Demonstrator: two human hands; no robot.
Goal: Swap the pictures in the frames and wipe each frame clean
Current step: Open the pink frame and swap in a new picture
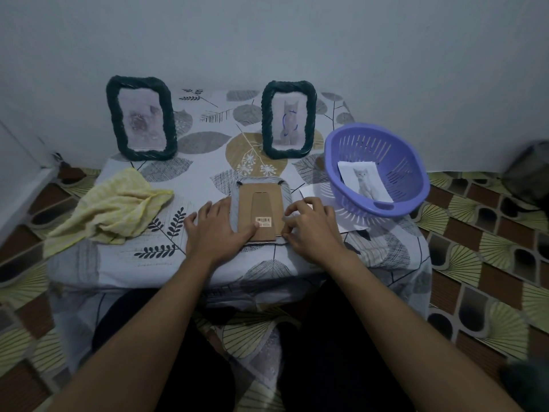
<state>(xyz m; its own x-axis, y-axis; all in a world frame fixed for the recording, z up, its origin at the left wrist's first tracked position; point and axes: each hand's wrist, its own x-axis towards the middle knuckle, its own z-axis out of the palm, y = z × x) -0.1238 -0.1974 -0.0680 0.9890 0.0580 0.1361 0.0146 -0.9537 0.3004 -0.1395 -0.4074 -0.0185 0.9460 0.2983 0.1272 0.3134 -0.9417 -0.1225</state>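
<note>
Frame face-down, near centre of tabletop. Left hand spread flat, thumb pressing its back. Right hand curled, pinching its right edge. Cloth left, basket right.

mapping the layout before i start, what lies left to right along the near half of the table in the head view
crumpled yellow cloth → left hand → face-down frame with brown cardboard back → right hand → purple plastic basket
</note>
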